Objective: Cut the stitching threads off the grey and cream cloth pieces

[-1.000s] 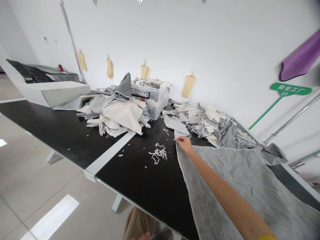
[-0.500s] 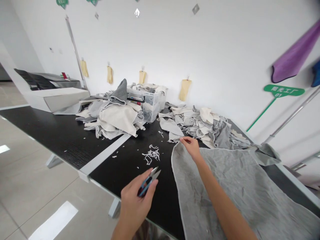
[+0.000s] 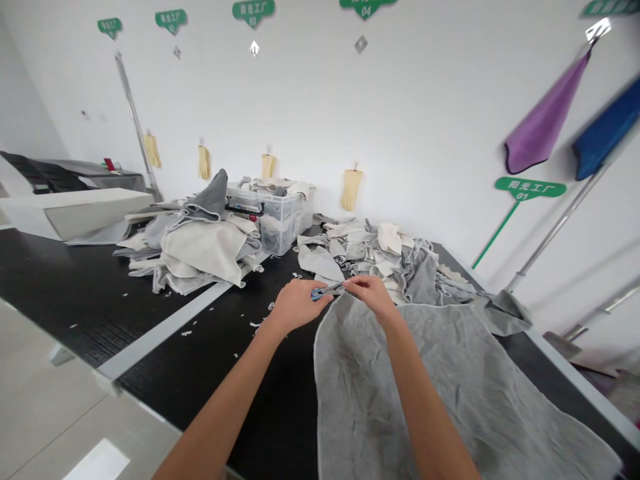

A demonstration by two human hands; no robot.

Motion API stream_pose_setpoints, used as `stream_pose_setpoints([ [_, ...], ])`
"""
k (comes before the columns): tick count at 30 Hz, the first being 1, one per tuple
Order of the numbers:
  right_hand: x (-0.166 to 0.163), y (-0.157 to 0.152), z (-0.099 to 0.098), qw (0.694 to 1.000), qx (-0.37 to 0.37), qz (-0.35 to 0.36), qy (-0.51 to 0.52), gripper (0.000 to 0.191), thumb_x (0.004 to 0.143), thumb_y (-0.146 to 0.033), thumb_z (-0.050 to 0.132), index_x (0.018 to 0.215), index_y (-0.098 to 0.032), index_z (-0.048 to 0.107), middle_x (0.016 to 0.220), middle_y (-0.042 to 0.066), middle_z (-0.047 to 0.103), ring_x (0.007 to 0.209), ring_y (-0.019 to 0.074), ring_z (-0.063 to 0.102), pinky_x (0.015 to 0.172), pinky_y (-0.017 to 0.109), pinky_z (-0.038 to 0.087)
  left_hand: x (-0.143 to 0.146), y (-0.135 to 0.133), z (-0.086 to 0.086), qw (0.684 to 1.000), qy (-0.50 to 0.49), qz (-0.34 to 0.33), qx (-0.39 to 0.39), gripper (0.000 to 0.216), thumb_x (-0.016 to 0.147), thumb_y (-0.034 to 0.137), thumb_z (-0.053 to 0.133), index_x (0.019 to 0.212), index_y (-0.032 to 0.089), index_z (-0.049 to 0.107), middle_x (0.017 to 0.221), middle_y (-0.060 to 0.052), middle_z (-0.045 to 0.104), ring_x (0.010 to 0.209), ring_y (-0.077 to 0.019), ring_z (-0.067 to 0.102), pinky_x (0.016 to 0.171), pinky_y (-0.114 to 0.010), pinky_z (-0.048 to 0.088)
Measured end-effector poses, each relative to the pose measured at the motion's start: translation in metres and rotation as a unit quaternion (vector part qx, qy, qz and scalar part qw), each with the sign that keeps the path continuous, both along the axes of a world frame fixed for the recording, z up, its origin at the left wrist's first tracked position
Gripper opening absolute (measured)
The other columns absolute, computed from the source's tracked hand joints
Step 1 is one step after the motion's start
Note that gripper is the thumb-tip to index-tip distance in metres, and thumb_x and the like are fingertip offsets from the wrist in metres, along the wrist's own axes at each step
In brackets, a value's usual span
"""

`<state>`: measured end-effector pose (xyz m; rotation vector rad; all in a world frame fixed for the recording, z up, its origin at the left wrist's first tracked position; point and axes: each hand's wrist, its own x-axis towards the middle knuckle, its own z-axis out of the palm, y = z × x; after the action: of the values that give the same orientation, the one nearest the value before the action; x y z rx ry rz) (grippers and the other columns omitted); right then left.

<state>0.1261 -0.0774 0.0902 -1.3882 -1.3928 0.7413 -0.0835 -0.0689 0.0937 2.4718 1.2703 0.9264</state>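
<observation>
My left hand [image 3: 299,305] is closed around a pair of blue-handled thread snips [image 3: 320,292]. Their blades point right and meet the fingertips of my right hand [image 3: 369,295]. That hand pinches the top left corner of a large grey cloth [image 3: 370,373] with a pale stitched edge. The cloth spreads over the right part of the black table [image 3: 280,387]. Whether the blades are closed on a thread is too small to make out.
Left of centre lies a pile of grey and cream cloths [image 3: 200,250] beside a clear plastic box [image 3: 280,217] filled with more. Another heap of cloths [image 3: 370,247] is behind my hands. A white box [image 3: 75,210] stands far left. White thread scraps [image 3: 187,333] dot the table.
My left hand has moved forward and up with the snips, bringing the blades to the cloth's corner by my right hand. The right hand keeps its pinch. The view has shifted.
</observation>
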Motion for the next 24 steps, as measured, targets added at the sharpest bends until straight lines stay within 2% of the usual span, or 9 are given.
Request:
stream_pose_setpoints([
  [8,0.006,-0.001,0.003,1.000,0.001,-0.005,0.001,0.034,0.060,-0.046,0.075,0.071,-0.014,0.074,0.055,0.001,0.057,0.053,0.0098,0.043,0.049,0.023,0.031,0.016,0.012,-0.013,0.993,-0.072,-0.087,-0.037,0.032,0.085,0.044,0.061,0.105,0.024,0.077,0.104,-0.005,0.077,0.093,-0.0218,0.070,0.080,-0.026,0.050],
  [17,0.011,-0.004,0.007,1.000,0.002,0.010,-0.016,0.033,0.063,-0.045,0.075,0.071,-0.013,0.074,0.060,0.002,0.060,0.055,0.0098,0.044,0.050,0.023,0.032,0.026,0.011,-0.009,0.987,-0.108,-0.106,-0.058,0.029,0.083,0.039,0.063,0.102,0.023,0.078,0.097,-0.005,0.079,0.083,-0.0199,0.069,0.076,-0.026,0.050],
  [24,0.011,-0.005,0.008,1.000,0.001,0.011,-0.013,0.028,0.061,-0.042,0.075,0.067,-0.014,0.073,0.057,0.000,0.059,0.054,0.0096,0.045,0.052,0.023,0.033,0.034,0.015,-0.010,0.987,-0.095,-0.127,-0.035,0.031,0.086,0.040,0.060,0.104,0.022,0.077,0.094,-0.004,0.079,0.078,-0.0182,0.066,0.068,-0.024,0.046],
])
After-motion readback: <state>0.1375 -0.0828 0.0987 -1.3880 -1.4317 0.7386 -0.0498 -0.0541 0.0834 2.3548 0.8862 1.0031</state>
